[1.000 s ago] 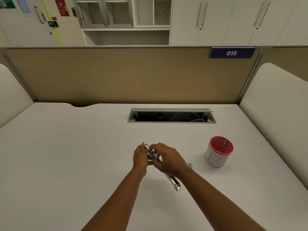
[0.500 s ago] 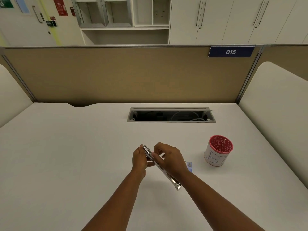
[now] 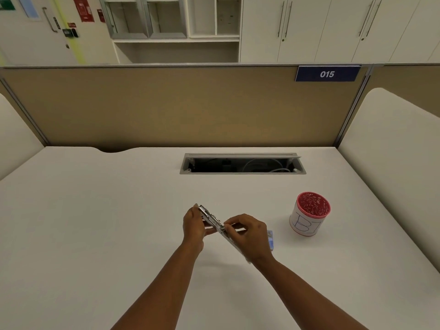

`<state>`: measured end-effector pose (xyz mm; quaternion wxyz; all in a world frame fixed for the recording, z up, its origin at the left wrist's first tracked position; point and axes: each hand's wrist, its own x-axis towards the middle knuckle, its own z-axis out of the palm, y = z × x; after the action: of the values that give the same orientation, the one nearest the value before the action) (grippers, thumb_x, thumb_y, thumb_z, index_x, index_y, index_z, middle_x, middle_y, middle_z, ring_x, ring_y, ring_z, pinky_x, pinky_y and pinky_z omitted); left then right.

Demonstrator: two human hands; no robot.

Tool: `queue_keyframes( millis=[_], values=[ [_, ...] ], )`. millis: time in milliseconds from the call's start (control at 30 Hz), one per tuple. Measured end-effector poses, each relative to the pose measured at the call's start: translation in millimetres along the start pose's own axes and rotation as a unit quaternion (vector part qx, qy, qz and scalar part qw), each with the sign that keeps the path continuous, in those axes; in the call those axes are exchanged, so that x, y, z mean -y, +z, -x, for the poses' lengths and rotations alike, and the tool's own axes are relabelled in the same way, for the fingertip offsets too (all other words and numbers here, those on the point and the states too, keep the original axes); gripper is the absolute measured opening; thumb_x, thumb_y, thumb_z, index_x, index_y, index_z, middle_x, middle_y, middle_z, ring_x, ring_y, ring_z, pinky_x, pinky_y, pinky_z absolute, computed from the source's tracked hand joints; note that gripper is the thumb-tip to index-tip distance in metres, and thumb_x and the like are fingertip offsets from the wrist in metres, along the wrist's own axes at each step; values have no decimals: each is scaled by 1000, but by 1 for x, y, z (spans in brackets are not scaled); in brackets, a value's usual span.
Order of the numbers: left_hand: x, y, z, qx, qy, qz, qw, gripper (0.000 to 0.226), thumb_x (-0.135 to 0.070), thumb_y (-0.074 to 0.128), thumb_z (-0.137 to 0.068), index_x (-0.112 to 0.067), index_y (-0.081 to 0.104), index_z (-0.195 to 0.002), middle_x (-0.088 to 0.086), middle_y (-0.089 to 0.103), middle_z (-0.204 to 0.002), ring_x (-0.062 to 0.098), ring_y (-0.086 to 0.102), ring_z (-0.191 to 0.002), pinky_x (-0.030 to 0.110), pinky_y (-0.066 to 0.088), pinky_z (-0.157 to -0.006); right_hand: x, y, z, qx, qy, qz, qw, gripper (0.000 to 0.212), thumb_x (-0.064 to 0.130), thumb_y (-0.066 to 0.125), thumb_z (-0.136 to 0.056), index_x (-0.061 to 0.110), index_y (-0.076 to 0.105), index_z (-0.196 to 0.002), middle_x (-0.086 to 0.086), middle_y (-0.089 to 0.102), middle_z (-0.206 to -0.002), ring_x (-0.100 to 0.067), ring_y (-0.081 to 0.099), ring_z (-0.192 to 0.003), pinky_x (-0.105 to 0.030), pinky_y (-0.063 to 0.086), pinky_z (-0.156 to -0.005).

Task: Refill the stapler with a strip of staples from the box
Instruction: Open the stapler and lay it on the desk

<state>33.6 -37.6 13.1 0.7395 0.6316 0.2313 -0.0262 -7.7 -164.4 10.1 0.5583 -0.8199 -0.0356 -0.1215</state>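
The stapler point(image 3: 215, 222), bare bright metal, long and narrow, is held tilted above the smooth white desk point(image 3: 95, 222). The left hand point(image 3: 194, 226) grips its far end, fingers curled round it. The right hand point(image 3: 250, 234) pinches at its middle with thumb and fingertips; whether a staple strip is held cannot be told. The small blue staple box point(image 3: 270, 239) lies just beside the right wrist. A round red-rimmed cup point(image 3: 309, 214) stands well apart rightward. A tan partition point(image 3: 166, 108) bounds the desk's far edge.

We see both forearms reaching forward, hands close together. Our left hand point(image 3: 193, 225) curls its fingers in a grip. Our right hand point(image 3: 250, 234) pinches with thumb and fingers.
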Motion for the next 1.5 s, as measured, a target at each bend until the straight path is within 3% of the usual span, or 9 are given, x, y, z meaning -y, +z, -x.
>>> queue_keyframes(
  millis=[233, 333, 433, 500, 600, 733, 1100, 1400, 1500],
  values=[
    [-6, 3, 1, -12, 125, -148, 981, 26, -25, 33, -99, -11, 52, -87, 18, 60, -86, 26, 62, -70, 35, 57, -54, 0, -1, 4, 45, 195, -215, 956, 19, -1, 59, -83, 15, 67, -83, -3, 66, -80, -9, 68, -69, -18, 56, -59],
    [-8, 5, 2, -27, 155, -187, 970, 27, -23, 34, -98, -9, 52, -84, 18, 59, -83, 38, 63, -79, 50, 58, -72, 1, -1, 4, 59, 251, -251, 933, 18, -2, 56, -84, 11, 68, -90, -10, 67, -86, -11, 68, -72, -17, 57, -63],
    [-6, 5, 3, -25, 172, -215, 961, 27, -21, 35, -98, -8, 53, -84, 16, 58, -80, 39, 63, -82, 50, 56, -78, 1, 0, 1, 78, 306, -254, 914, 22, -1, 52, -85, 4, 67, -100, -8, 67, -84, -14, 66, -76, -20, 56, -69],
    [-1, 5, 1, -22, 188, -228, 955, 27, -20, 35, -98, -7, 52, -82, 13, 57, -75, 29, 60, -70, 39, 58, -73, 3, 1, -1, 83, 347, -263, 896, 20, 2, 51, -86, 5, 67, -97, -7, 67, -83, -16, 66, -77, -22, 56, -71],
    [4, 6, 0, -20, 223, -261, 939, 24, -19, 38, -97, -8, 51, -80, -1, 51, -61, 7, 49, -53, 1, 43, -49, 3, 3, -2, 88, 382, -269, 880, 12, 14, 58, -86, 7, 66, -90, -8, 68, -84, -17, 66, -75, -23, 56, -67],
    [9, 10, -1, -21, 240, -284, 928, 23, -18, 39, -97, -10, 50, -78, -9, 46, -58, 3, 46, -53, -3, 39, -48, 4, 7, -6, 87, 405, -216, 884, 21, 22, 65, -83, 3, 64, -93, -11, 68, -89, -17, 66, -73, -22, 55, -61],
    [14, 10, -4, -16, 244, -301, 922, 21, -20, 38, -97, -11, 49, -81, -11, 45, -62, 17, 52, -69, 10, 38, -57, 6, 5, -7, 100, 425, -213, 874, 15, 18, 67, -82, 4, 61, -83, -13, 65, -93, -23, 63, -85, -25, 53, -64],
    [17, 11, -1, 17, 260, -334, 906, 28, -21, 38, -97, -10, 48, -74, -8, 46, -56, 18, 50, -60, 22, 40, -54, -1, 10, -11, 111, 453, -199, 862, 4, 5, 61, -83, 2, 61, -85, -11, 66, -82, -18, 63, -71, -25, 54, -61],
    [18, 13, 0, 28, 262, -353, 898, 30, -22, 38, -97, -11, 45, -70, -6, 44, -54, 19, 47, -58, 27, 39, -57, -2, 10, -12, 115, 458, -202, 858, 9, 4, 62, -81, 5, 60, -72, -9, 63, -73, -17, 62, -66, -25, 53, -59]
  ],
)
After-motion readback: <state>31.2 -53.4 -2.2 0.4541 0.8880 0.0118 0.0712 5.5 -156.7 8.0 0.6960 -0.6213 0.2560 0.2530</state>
